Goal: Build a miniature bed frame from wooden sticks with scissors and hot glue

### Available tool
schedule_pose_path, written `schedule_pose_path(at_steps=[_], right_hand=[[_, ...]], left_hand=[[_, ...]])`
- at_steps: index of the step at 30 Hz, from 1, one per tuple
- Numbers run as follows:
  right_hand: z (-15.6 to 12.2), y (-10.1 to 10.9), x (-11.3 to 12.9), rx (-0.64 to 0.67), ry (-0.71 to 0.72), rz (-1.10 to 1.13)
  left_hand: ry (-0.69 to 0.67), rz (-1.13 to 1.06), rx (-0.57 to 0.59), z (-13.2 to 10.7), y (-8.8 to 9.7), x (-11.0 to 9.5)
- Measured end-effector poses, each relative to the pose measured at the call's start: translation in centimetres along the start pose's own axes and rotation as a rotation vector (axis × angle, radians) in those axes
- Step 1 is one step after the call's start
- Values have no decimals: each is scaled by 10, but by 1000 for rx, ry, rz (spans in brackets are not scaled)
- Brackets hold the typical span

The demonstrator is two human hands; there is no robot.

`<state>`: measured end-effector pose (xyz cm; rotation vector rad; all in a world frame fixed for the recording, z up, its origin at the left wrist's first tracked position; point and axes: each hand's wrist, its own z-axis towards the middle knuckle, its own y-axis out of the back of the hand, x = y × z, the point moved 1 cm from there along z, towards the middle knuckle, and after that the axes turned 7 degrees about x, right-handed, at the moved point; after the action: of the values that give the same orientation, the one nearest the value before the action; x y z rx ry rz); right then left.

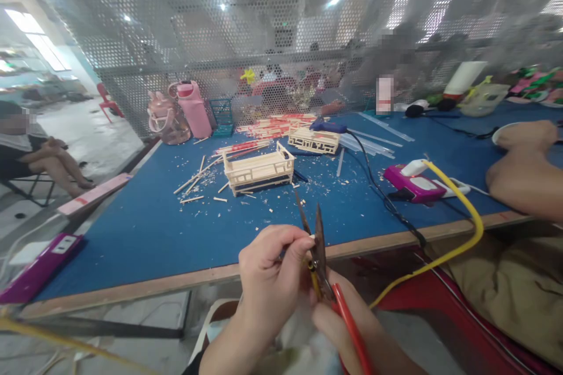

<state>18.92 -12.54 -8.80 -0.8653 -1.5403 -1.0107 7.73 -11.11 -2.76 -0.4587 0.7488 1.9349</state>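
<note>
My left hand (275, 266) pinches a short pale stick (312, 237), of which only the tip shows between finger and thumb. The stick tip lies between the parted blades of a pair of scissors (321, 240) with red handles. My right hand (338, 310) is wrapped round those handles; a small yellow part shows by it. Beyond both hands, a miniature bed-like frame built of pale wooden sticks (258, 171) stands upright on the blue table (193, 243). Behind it is a second wooden stick model (314, 140), with a blue glue gun (328, 127) resting on it.
Loose sticks (272, 127), some red-banded, and wood scraps lie around the models. Clear glue sticks (369, 143) are at the back. A pink bottle (193, 108) stands back left. A purple power strip (413, 183) with a yellow cable and another person's arm (528, 170) are right.
</note>
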Motion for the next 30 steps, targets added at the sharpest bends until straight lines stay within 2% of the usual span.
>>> schedule_pose_path(at_steps=[3,6,8,14,17,19,22,24,26,28,30], right_hand=[[0,-3,-3,-26,-67,-3],[-2,-5,1,-141,-120,-4],[-3,-5,6,-173,-155,18],[0,-4,13,-145,-128,112],[0,3,12,-58,-140,141],[-1,19,15,-21,-130,97],[2,58,27,-106,-78,-147],[10,86,36,-111,-130,-293],[25,111,46,-48,-229,-419],[46,129,56,-45,-323,-593],[70,139,67,-22,-358,-839]], left_hand=[[-25,38,6,0,2,2],[-19,57,2,1,3,5],[2,64,-3,1,2,8],[99,34,54,-8,-12,12],[165,-18,57,-13,-16,17],[195,-25,56,-13,-12,23],[224,16,78,-7,3,34],[238,55,102,1,16,39],[242,100,129,10,27,42],[229,147,178,20,35,43],[199,196,236,29,39,45]])
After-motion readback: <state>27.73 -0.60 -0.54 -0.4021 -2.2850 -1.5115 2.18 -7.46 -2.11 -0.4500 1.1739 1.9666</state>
